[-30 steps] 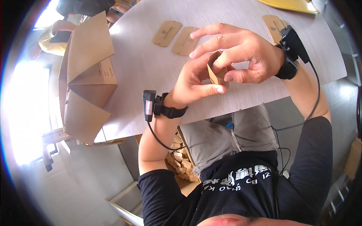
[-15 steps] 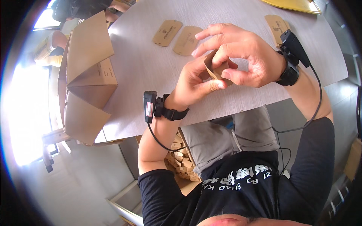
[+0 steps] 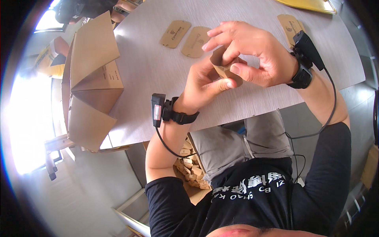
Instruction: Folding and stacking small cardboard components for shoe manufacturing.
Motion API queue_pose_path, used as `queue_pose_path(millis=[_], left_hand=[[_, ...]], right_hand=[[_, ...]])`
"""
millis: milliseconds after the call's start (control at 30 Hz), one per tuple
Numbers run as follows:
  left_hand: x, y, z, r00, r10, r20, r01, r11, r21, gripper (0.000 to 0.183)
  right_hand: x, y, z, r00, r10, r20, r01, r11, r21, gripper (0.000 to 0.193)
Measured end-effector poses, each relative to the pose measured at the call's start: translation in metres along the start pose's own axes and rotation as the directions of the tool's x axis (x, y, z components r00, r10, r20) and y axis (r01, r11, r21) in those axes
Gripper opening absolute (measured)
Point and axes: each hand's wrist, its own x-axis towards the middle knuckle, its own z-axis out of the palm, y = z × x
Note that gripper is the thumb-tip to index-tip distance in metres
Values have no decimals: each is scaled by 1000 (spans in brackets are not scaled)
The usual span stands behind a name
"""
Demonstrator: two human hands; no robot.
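Note:
A small brown cardboard box (image 3: 223, 71) is held up above the table with its open end showing. My left hand (image 3: 199, 85) wraps round it from the left, thumb along the near side. From the right, my right hand (image 3: 258, 53) grips the box's upper edge, with the index finger reaching into the opening and the thumb on the outside wall. Its other fingers stretch out over the top. The box's far side is hidden by my hands. Just beyond lie two flat cardboard blanks, one darker (image 3: 175, 34) and one paler (image 3: 195, 42).
Another flat cardboard piece (image 3: 289, 27) lies by my right wrist. A large opened carton (image 3: 94, 79) stands at the left on the pale table (image 3: 150, 118). Below the table edge, a carton holds many small folded boxes (image 3: 193, 170). A yellow object (image 3: 310, 4) sits at the far right.
The small box has tipped and shifted slightly, so more of its opening and near wall shows. My right thumb has moved up a little along its edge.

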Motion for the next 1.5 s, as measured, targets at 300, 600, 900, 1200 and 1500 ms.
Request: queue_pose_path(millis=[300,600,900,1200,1500], left_hand=[[3,3,-1,1000,1,22,-1,1000,10,54],[0,4,-1,997,-53,56,58,995,-84,56],[1,12,4,958,-201,204,263,901,-346,68],[0,10,-1,958,-129,255,191,952,-239,86],[-3,15,10,989,-89,120,106,984,-140,105]], right_hand=[[-1,3,-1,994,58,91,-66,994,89,19],[1,-1,-1,985,126,121,-148,968,202,21],[3,0,-6,993,55,102,-81,959,273,13],[9,8,-17,992,-67,108,48,984,170,24],[12,8,-36,976,-180,125,182,983,-3,30]])
